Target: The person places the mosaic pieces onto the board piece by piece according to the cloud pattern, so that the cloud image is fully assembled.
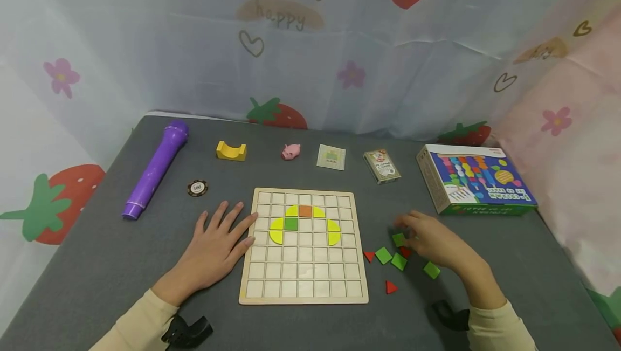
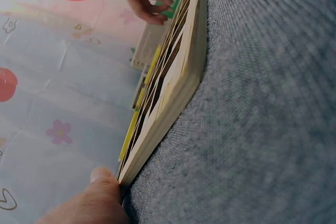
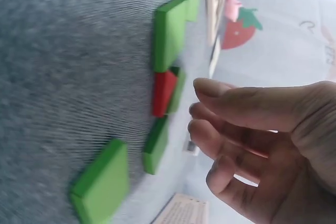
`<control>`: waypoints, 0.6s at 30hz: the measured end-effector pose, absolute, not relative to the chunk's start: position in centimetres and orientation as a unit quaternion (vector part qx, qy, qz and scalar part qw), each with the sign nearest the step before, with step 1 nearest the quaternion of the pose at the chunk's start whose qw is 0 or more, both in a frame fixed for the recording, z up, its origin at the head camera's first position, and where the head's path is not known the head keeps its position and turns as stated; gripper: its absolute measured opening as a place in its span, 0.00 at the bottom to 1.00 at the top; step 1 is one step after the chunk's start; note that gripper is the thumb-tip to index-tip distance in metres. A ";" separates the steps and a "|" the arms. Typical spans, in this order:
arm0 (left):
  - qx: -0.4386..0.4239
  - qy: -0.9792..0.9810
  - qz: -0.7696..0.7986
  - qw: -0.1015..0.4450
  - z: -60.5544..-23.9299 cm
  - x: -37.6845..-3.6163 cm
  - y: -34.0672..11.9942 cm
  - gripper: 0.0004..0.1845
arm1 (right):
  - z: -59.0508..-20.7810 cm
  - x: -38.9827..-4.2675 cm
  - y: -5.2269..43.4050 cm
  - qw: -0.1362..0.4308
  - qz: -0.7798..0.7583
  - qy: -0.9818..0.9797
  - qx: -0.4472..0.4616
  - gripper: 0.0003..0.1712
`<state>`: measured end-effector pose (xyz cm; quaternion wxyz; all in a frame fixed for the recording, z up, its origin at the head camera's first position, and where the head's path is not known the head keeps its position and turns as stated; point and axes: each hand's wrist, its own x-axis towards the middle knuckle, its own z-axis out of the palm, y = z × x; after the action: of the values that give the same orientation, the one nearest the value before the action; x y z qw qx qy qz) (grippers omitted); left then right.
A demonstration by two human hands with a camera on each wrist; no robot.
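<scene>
Head view: left hand [image 1: 215, 246] lies flat with fingers spread, fingertips touching the wooden grid board's [image 1: 304, 278] left edge. Right hand [image 1: 432, 240], fingers loosely curled, hovers over green tiles [image 1: 383, 255] scattered just right of the board, holding nothing clearly.

From the head view we look forward and down over the whole table [image 1: 97, 265]. Our left wrist view skims low along the wooden grid board [image 2: 173, 93] edge, facing right. Our right wrist view sits close over the green tiles [image 3: 169, 32], sharing that board.
</scene>
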<state>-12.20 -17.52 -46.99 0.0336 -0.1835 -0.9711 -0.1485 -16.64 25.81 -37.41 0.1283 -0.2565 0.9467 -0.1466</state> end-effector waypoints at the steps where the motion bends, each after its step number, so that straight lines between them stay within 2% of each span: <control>1: -0.185 -0.971 -0.149 0.035 -47.0 -12.2 -17.5 0.29 | -37.6 -16.7 25.9 0.128 -0.146 0.946 -0.258 0.18; 12: -0.185 -0.970 -0.153 0.036 -46.9 -12.2 -17.6 0.29 | -39.2 -17.4 26.3 0.099 -0.157 0.948 -0.258 0.12; 18: -0.184 -0.970 -0.152 0.042 -46.8 -12.1 -17.5 0.29 | -39.4 -17.5 26.5 0.105 -0.143 0.952 -0.250 0.15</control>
<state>-12.13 -17.54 -46.83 0.0424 -0.1842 -0.9701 -0.1523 -17.50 26.50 -39.40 0.1053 -0.2505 0.9517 -0.1430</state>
